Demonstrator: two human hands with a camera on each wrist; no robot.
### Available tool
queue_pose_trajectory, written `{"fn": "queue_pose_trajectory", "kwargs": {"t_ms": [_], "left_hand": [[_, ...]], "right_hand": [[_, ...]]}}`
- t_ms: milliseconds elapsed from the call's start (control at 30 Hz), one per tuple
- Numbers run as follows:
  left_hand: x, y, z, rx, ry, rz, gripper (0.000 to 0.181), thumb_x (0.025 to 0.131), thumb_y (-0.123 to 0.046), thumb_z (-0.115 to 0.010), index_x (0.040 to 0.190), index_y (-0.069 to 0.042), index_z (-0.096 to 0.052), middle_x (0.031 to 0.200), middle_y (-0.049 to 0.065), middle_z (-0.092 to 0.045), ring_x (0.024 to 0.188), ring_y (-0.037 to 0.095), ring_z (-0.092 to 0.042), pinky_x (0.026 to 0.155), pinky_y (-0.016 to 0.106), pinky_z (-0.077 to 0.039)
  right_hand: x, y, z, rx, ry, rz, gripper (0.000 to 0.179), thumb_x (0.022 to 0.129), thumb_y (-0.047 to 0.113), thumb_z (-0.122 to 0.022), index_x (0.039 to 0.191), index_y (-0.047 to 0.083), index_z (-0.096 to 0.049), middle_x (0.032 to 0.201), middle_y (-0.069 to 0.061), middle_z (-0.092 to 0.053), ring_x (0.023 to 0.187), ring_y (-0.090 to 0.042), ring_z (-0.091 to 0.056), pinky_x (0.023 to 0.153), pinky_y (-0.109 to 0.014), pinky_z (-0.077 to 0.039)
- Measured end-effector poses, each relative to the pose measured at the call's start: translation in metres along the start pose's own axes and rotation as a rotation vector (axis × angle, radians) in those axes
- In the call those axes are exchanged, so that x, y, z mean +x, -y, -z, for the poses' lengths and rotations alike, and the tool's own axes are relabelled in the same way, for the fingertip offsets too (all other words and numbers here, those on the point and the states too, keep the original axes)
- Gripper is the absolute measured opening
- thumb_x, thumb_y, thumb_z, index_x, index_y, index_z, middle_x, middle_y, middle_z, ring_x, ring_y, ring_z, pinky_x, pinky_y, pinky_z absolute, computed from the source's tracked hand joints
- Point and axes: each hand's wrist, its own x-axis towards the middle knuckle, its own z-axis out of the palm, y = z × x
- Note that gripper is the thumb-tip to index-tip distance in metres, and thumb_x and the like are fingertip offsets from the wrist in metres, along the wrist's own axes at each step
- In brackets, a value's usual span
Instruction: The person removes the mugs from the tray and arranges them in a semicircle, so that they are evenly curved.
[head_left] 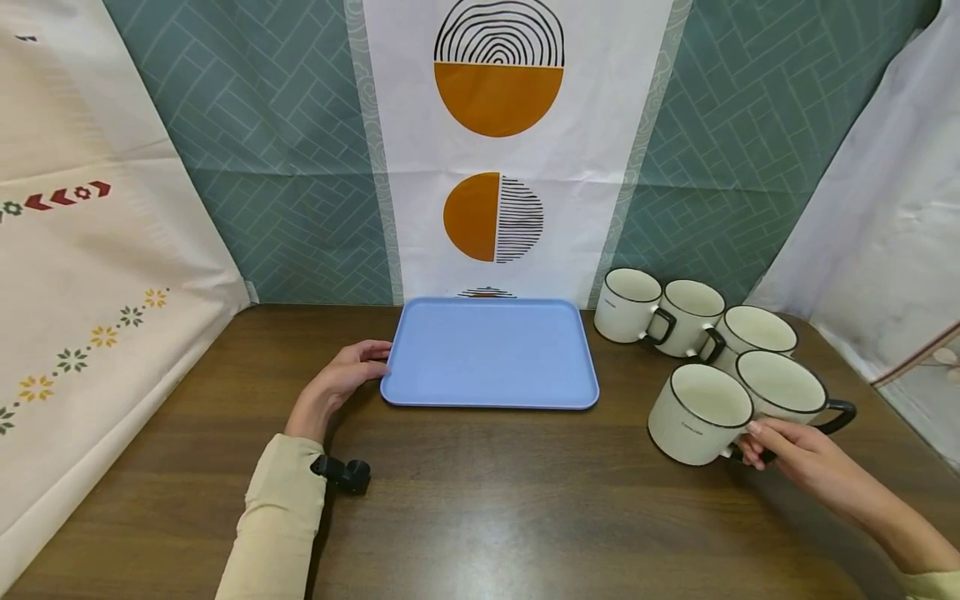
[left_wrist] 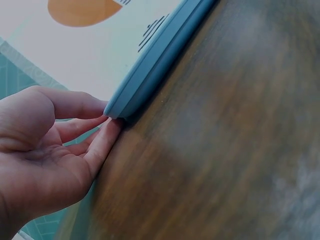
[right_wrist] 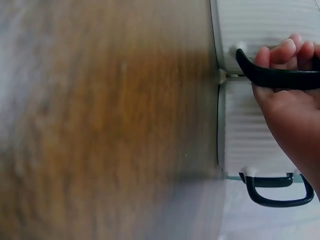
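A light blue rectangular tray (head_left: pixel 491 354) lies flat on the table by the back cloth. At its left edge, my left hand (head_left: pixel 345 375) pinches the rim; in the left wrist view the thumb is against the rim and other fingers reach its underside (left_wrist: pixel 122 116). My right hand (head_left: pixel 806 450) grips the black handle (right_wrist: pixel 280 79) of a white enamel mug (head_left: pixel 692 427) with a dark rim, fingers curled through the loop. That mug stands upright at the front of a mug group, right beside another white mug (head_left: pixel 783 383).
Three more white mugs with dark rims, one of them the far-left mug (head_left: pixel 626 307), stand behind, at the back right. A patterned cloth (head_left: pixel 510 154) hangs behind the brown wooden table (head_left: pixel 510 500). White cloths (head_left: pixel 90 275) flank both sides.
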Motion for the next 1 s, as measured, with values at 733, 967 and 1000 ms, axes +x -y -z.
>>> {"fn": "queue_pose_trajectory", "kwargs": {"t_ms": [733,967,1000], "left_hand": [[0.007,0.0,-0.008,0.005,0.0,-0.001,0.053,0.094,0.0,-0.054,0.141,0.01,-0.034,0.14,0.029,-0.039,0.124,0.039,-0.044,0.108,0.047,-0.033],[-0.005,-0.015,-0.002,0.096,-0.014,-0.006,0.048,0.099,-0.005,-0.048,0.141,0.013,-0.032,0.138,0.032,-0.039,0.121,0.041,-0.046,0.103,0.047,-0.039],[-0.008,-0.019,-0.001,0.123,-0.018,-0.015,0.048,0.1,-0.007,-0.047,0.141,0.013,-0.032,0.138,0.032,-0.039,0.121,0.042,-0.047,0.102,0.047,-0.04]], "right_hand": [[-0.012,0.049,-0.007,-0.848,-0.557,-0.209,0.016,0.084,0.013,-0.075,0.096,0.008,-0.067,0.081,0.027,-0.06,0.067,0.019,-0.048,0.054,-0.012,-0.039],[-0.001,0.054,0.0,-0.806,-0.613,-0.232,0.022,0.093,0.017,-0.063,0.111,0.004,-0.064,0.094,0.015,-0.065,0.072,0.02,-0.043,0.056,-0.014,-0.038],[0.002,0.054,0.001,-0.812,-0.605,-0.246,0.024,0.095,0.018,-0.061,0.114,0.003,-0.063,0.099,0.004,-0.068,0.075,0.014,-0.047,0.058,-0.018,-0.038]]}}
